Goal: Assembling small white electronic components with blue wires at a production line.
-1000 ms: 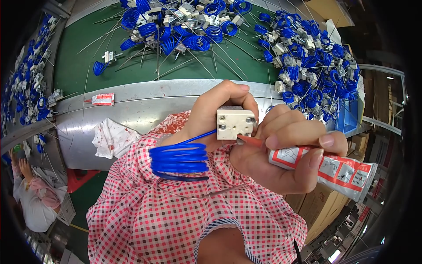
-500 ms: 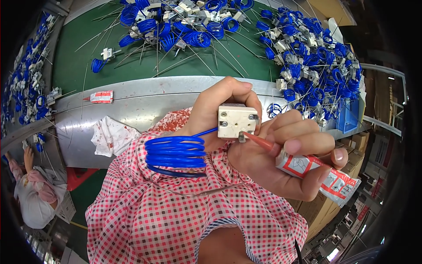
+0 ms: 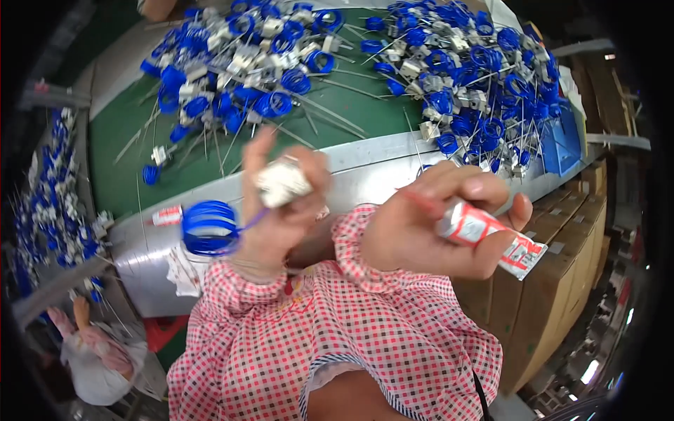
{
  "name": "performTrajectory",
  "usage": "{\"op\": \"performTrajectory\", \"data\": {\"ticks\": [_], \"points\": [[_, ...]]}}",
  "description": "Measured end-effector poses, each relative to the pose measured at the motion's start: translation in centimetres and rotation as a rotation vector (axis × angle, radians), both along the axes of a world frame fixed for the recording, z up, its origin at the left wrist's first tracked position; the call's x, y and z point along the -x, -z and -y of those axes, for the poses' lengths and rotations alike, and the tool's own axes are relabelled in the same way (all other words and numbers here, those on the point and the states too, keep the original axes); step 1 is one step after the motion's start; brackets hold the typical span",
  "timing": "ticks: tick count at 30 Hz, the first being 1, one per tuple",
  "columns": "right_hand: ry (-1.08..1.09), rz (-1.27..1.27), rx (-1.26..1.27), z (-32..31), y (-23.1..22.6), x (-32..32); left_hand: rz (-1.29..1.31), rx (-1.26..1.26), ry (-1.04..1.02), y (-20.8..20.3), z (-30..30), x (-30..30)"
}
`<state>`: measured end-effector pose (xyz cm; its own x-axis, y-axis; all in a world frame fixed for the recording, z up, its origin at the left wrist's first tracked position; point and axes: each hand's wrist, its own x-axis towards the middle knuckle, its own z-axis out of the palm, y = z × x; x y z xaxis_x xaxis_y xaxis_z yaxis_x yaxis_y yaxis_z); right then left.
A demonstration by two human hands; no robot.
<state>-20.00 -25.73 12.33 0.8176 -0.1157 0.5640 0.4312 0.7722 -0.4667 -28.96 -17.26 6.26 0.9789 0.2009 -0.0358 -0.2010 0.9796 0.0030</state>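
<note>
My left hand [image 3: 263, 235], smeared by motion, holds a capillary thermostat by its white block [image 3: 282, 184]. From the block a blue coil [image 3: 209, 228] of tubing hangs out past the left of that hand. My right hand [image 3: 414, 242] has its fingers wrapped round a red-and-white squeeze tube [image 3: 472, 226]. The tube's red nozzle [image 3: 423, 202] points up and left, and a wide gap separates it from the block.
Many similar thermostats form a pile [image 3: 242, 77] on the green work surface [image 3: 337, 116], with another heap [image 3: 477, 77] to the right beside a blue bin [image 3: 562, 144]. A second tube [image 3: 167, 215] and a stained cloth [image 3: 184, 270] lie on the metal edge. A co-worker [image 3: 98, 358] sits lower left.
My left hand has carried the thermostat left, away from the nozzle. The tube stays in my right hand, its nozzle now off the block. The whole view has turned somewhat.
</note>
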Motion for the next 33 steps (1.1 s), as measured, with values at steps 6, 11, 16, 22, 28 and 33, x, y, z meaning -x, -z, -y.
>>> {"op": "performTrajectory", "data": {"ticks": [6,11,16,22,28,33], "points": [[0.365,-0.253,-0.142,4.7,2.1,-8.7,-0.006,-0.16,-0.633,-4.0,-12.0,-2.5],[0.504,-0.216,-0.23,6.7,2.3,-12.5,0.118,-0.576,-0.79,-8.1,-19.5,-12.2],[0.554,-0.205,-0.267,7.9,2.5,-14.1,0.061,-1.004,-0.76,-8.5,-19.9,-21.5],[0.6,-0.22,-0.258,9.6,3.3,-15.5,-0.029,-1.515,-0.711,-8.2,-18.2,-28.5],[0.59,-0.27,-0.305,9.2,3.1,-15.6,-0.172,-2.051,-0.691,-8.8,-17.4,-30.0],[0.633,-0.263,-0.281,9.1,2.7,-15.3,-0.276,-2.413,-0.65,-9.8,-17.7,-28.4]]}}
